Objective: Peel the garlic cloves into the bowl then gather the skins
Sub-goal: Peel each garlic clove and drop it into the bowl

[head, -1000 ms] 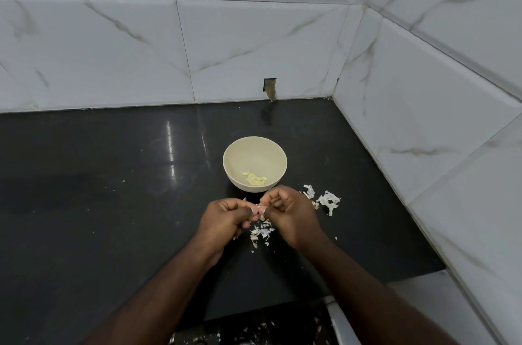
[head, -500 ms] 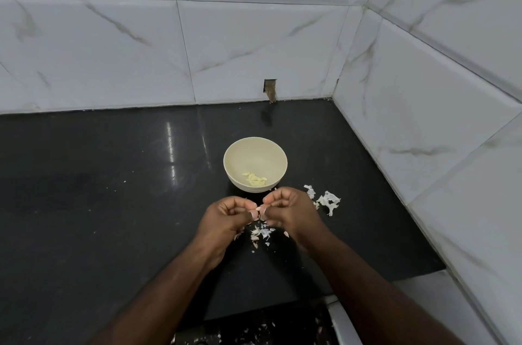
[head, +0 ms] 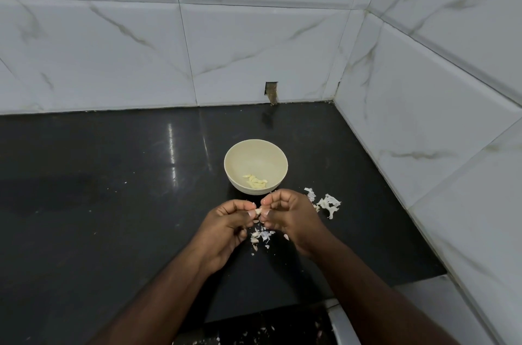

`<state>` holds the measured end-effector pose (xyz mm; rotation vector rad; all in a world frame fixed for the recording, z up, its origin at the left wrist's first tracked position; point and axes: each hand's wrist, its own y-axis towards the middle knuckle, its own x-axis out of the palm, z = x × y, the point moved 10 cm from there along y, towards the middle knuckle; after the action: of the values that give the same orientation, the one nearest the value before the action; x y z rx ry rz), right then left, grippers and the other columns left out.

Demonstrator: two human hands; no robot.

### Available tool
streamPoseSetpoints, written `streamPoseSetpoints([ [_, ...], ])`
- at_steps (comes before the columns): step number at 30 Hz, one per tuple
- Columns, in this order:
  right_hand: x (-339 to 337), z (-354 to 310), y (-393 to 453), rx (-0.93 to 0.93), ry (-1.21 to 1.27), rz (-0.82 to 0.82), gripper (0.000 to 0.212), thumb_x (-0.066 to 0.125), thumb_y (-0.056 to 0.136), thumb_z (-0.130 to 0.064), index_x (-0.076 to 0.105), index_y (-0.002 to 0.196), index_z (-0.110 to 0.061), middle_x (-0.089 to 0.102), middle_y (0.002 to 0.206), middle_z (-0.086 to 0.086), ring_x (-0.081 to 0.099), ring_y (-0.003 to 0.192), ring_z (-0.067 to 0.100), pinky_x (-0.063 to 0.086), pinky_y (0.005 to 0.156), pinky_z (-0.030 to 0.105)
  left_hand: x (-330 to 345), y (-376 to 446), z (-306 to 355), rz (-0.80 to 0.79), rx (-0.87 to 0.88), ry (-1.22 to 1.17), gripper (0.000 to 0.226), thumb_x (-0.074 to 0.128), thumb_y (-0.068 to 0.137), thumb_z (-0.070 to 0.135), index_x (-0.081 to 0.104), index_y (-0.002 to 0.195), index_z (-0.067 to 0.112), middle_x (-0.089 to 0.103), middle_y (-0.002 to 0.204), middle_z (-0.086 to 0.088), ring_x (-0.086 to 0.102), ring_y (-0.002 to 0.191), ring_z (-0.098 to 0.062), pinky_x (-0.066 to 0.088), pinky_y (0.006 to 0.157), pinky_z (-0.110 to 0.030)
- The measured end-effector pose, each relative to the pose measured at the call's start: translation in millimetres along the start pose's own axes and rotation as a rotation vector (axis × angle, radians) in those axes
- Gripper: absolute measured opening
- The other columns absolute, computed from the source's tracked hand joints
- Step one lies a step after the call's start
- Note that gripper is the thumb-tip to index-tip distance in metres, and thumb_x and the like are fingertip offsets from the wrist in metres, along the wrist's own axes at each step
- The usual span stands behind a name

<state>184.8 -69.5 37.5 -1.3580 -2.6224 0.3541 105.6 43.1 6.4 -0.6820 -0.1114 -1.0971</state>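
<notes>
Both hands meet just in front of the small round cream bowl on the shiny black stone worktop. The left hand and the right hand each pinch one end of a little pale garlic clove with curled fingers, so the hands are together on it. Since a moment ago the hands have stayed in almost the same spot, and more of the clove shows between the fingertips. A few peeled yellow-white cloves lie in the bottom of the bowl, as before. Small torn white skins lie on the worktop under the hands, and a bigger bunch of white papery skins lies just right of the right hand.
</notes>
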Motion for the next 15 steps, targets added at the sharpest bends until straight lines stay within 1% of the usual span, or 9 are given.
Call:
streamPoseSetpoints([
  [3, -4, -3, 2, -0.019, -0.036, 0.021, 0.012, 0.064, 0.09, 0.007, 0.067, 0.096, -0.003, 0.068, 0.079, 0.011, 0.068, 0.075, 0.02, 0.055, 0.066, 0.029, 0, 0, 3, 0.012, 0.022, 0.013, 0.014, 0.068, 0.085, -0.003, 0.07, 0.094, 0.007, 0.065, 0.072, -0.002, 0.057, 0.063, -0.008, 0.042, 0.053, -0.016],
  [6, -2, -4, 2, -0.005, -0.04, -0.001, 0.011, 0.069, 0.091, -0.001, 0.068, 0.101, -0.005, 0.07, 0.079, 0.011, 0.069, 0.076, 0.02, 0.057, 0.067, 0.03, -1, 0, 8, 0.039, 0.084, 0.071, 0.015, 0.071, 0.083, -0.006, 0.07, 0.095, 0.004, 0.065, 0.072, -0.004, 0.054, 0.062, -0.01, 0.041, 0.051, -0.017],
  [9, 0, -5, 1, -0.02, -0.089, -0.009, 0.015, 0.072, 0.087, 0.001, 0.068, 0.099, -0.006, 0.071, 0.078, 0.01, 0.068, 0.076, 0.023, 0.058, 0.068, 0.03, -1, 0, 11, 0.062, 0.122, 0.128, 0.013, 0.072, 0.082, -0.005, 0.071, 0.092, 0.003, 0.066, 0.071, -0.007, 0.054, 0.059, -0.01, 0.04, 0.048, -0.017],
  [11, 1, -6, 2, -0.035, -0.095, -0.015, 0.016, 0.072, 0.086, 0.004, 0.069, 0.097, -0.008, 0.07, 0.078, 0.011, 0.067, 0.075, 0.023, 0.057, 0.067, 0.03, -2, 0, 10, 0.071, 0.106, 0.118, 0.012, 0.072, 0.082, -0.004, 0.071, 0.092, 0.004, 0.066, 0.07, -0.006, 0.055, 0.059, -0.009, 0.039, 0.049, -0.017],
  [15, 2, -11, 1, -0.086, -0.178, -0.042, 0.019, 0.069, 0.087, 0.006, 0.07, 0.093, -0.011, 0.071, 0.08, 0.011, 0.067, 0.072, 0.016, 0.056, 0.066, 0.027, -2, -1, 6, 0.056, 0.068, 0.093, 0.012, 0.072, 0.083, -0.003, 0.071, 0.09, 0.006, 0.065, 0.071, -0.004, 0.057, 0.062, -0.007, 0.04, 0.053, -0.019],
])
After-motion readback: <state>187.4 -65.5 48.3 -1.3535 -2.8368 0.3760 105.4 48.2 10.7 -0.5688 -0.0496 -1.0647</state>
